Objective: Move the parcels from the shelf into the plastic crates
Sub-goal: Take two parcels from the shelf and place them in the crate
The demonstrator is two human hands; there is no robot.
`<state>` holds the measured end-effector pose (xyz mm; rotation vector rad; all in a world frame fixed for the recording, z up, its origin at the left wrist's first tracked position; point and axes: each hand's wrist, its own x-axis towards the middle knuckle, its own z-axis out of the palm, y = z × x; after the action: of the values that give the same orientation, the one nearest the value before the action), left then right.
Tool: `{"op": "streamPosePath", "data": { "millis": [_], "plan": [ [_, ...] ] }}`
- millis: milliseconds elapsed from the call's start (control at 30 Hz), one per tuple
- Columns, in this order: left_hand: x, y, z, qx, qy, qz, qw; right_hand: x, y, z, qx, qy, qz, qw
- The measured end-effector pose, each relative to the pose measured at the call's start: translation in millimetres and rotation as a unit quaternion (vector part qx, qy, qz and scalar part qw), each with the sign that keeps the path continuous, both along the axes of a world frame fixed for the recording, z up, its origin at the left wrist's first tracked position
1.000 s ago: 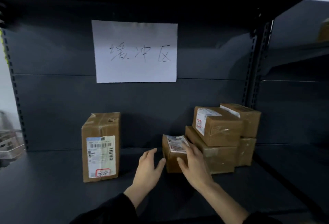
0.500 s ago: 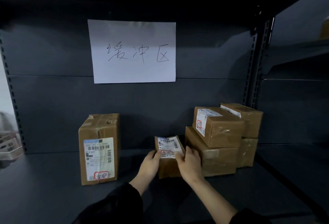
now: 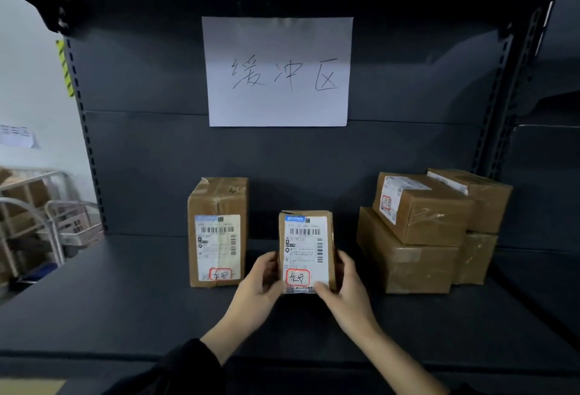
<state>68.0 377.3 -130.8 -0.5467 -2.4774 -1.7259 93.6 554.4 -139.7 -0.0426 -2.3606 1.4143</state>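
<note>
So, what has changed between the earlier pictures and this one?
Both hands closed on the small parcel: the left hand and right hand now grip its sides. It came away from the stack and was turned so its label faces the camera. The tall parcel and stack stayed.

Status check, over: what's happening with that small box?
Left grip, right grip hold small brown cardboard parcel upright, label forward. Taller brown cardboard box to its left, stacked brown boxes to its right, both apart. Nothing blocking.

The parcel (image 3: 330,231) between left hand (image 3: 257,288) and right hand (image 3: 348,292) is brown. Its label (image 3: 304,253) is white, black-barcoded, red-stamped.
</note>
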Motion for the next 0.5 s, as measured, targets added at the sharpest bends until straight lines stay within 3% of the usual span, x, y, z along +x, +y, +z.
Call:
{"op": "streamPosePath", "data": {
  "millis": [200,500],
  "plan": [
    [10,-38,-3,-0.01,0.011,0.099,0.995,4,-6,-3,0.025,0.014,0.022,0.999],
    [5,-75,-1,-0.002,0.028,0.203,0.979,-12,-21,2,-0.02,0.017,0.012,1.0]
  ]
}}
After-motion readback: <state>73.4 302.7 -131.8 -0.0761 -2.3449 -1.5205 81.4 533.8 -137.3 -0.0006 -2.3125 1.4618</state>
